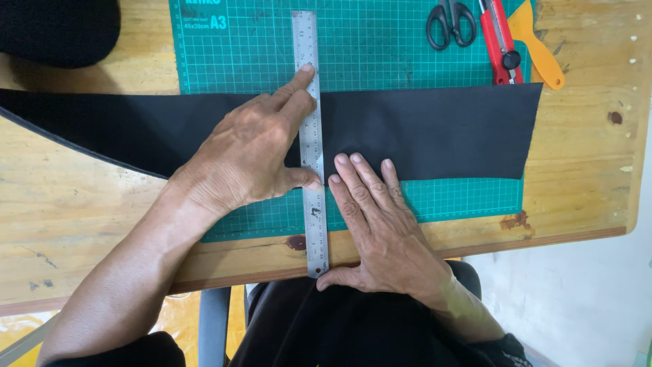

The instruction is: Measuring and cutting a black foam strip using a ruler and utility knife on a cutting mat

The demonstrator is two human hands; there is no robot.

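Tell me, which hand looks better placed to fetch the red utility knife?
Probably the right hand. It rests flat beside the steel ruler, on the same side as the red utility knife. The left hand is pressing the ruler onto the black fabric strip.

Blk fabric [421, 129], green gridded mat [380, 47], silver ruler [311, 136]

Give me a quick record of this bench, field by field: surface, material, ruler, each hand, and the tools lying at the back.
Surface: wooden table with a green cutting mat
Material: black sheet lying across the mat
Ruler: steel ruler lying across the sheet
Left hand: pressed flat on the ruler, forefinger stretched along it
Right hand: flat beside the ruler, fingertips on the sheet, thumb at the ruler's near end
Tools: scissors, red knife, yellow scraper
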